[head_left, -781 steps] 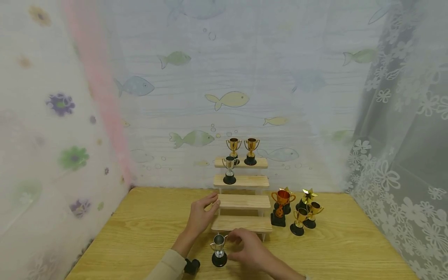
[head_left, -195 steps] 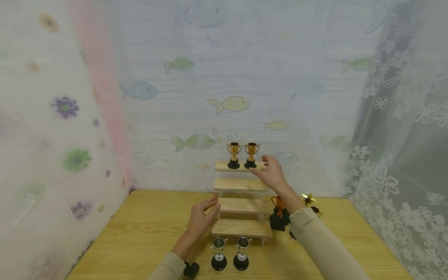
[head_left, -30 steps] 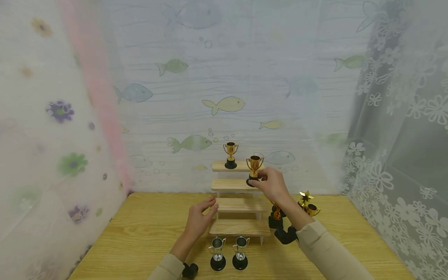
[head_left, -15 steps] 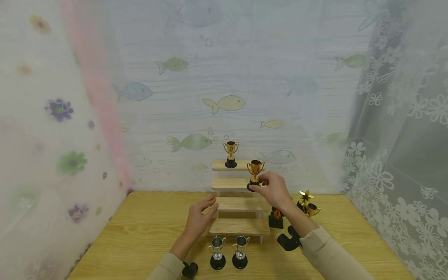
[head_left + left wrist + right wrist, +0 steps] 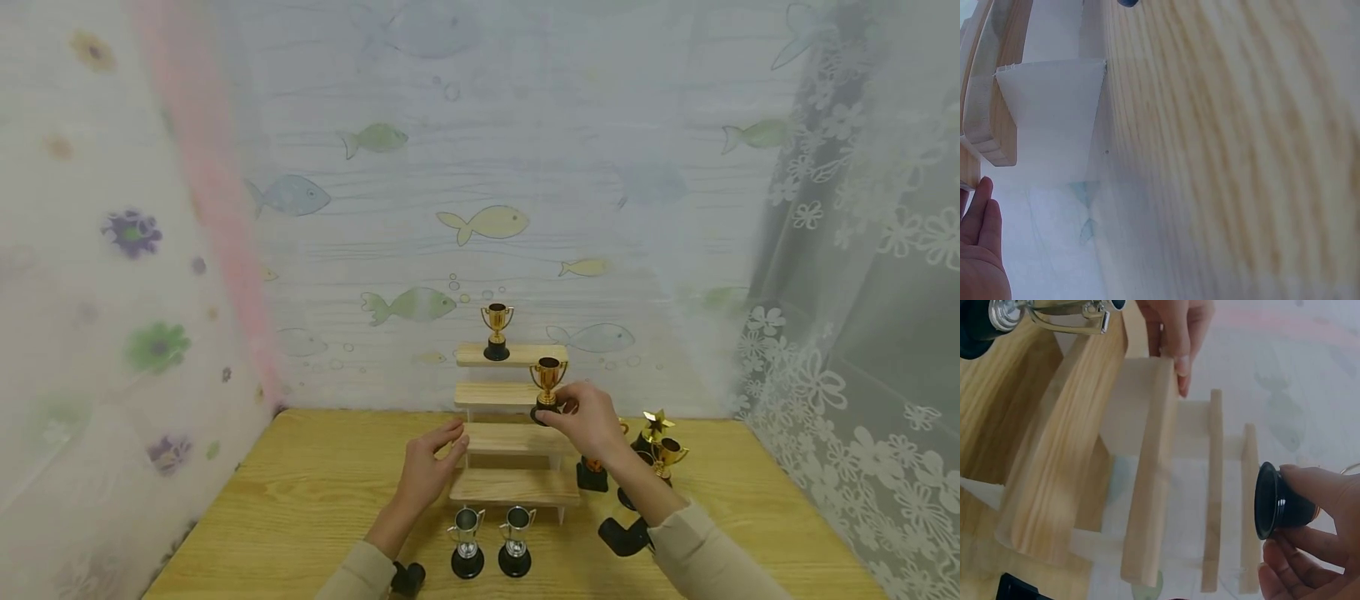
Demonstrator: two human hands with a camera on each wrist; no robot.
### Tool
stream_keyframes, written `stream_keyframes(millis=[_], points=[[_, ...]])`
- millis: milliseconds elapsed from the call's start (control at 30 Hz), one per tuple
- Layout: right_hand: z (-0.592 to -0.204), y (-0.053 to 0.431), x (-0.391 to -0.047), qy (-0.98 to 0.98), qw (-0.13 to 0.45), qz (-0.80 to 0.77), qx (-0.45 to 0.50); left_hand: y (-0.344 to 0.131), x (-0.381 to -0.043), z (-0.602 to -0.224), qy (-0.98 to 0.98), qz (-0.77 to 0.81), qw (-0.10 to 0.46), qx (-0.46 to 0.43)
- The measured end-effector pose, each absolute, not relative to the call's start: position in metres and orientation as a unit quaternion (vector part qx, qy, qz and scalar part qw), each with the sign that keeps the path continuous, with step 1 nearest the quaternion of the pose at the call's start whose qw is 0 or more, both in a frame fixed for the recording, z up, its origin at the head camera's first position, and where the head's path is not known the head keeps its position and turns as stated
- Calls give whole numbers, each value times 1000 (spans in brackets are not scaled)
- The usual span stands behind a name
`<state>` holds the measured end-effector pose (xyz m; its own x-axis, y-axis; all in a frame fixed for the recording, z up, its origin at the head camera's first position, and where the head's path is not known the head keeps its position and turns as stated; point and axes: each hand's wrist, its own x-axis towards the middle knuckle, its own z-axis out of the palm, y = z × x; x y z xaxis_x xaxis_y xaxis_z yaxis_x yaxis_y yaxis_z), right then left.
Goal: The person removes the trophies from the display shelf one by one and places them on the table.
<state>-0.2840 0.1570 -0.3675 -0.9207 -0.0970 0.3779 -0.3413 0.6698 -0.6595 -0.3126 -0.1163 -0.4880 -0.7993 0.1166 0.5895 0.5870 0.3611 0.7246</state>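
Observation:
In the head view my right hand (image 5: 588,417) pinches the black base of a small gold trophy cup (image 5: 548,375). The cup is upright, overlapping the right part of the tiers below the top one. The right wrist view shows the round underside of its base (image 5: 1266,501) between thumb and fingers. My left hand (image 5: 429,462) holds the left end of a lower plank of the stepped wooden display stand (image 5: 517,485), thumb and fingers at its edge. Another gold trophy cup (image 5: 497,321) stands on the top tier. Two silver trophy cups (image 5: 467,533) stand before the stand.
Right of the stand is a group of trophies: a gold star trophy (image 5: 656,423), a gold cup (image 5: 669,452) and an orange-gold one (image 5: 592,471), partly hidden by my right forearm. The wooden table (image 5: 330,467) meets a fish-print curtain (image 5: 405,225) behind.
My right hand has taken a gold cup from the top tier's right side and lowered it. Earlier, one silver cup left an upper tier and joined the other in front. My left hand stays put.

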Motion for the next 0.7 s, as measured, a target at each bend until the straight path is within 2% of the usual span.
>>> stream_keyframes(millis=[700], points=[[-384,159,-267,-902,137,390,123,-116,-314,-489,-795,-518,228,-217]])
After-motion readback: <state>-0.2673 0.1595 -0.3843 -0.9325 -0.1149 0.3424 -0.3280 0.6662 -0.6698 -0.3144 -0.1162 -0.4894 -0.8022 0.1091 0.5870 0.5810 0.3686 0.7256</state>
